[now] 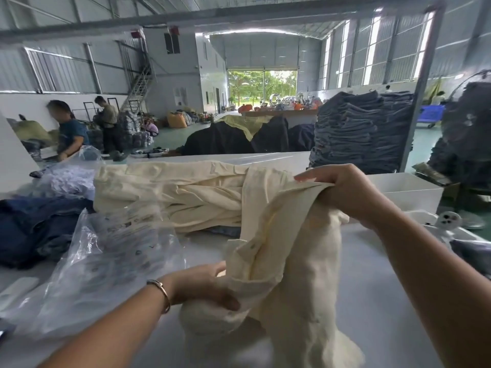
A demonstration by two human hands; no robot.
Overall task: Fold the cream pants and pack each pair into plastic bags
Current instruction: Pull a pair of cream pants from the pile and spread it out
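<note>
My right hand [345,193] clamped pants [287,235] waistband high, left hand [207,286] gripped lower edge, likely spreading for fold; bag [106,261] beside left wrist.

Head camera looking forward and down over a packing table

One wide-angle view only, worn on the person's head, is facing forward across the white table [366,261] and into a long warehouse hall with an open door at the far end. It is sitting close to both forearms, which are entering from the bottom edge. The wide lens is bending the roof beams and the table edge.
</note>
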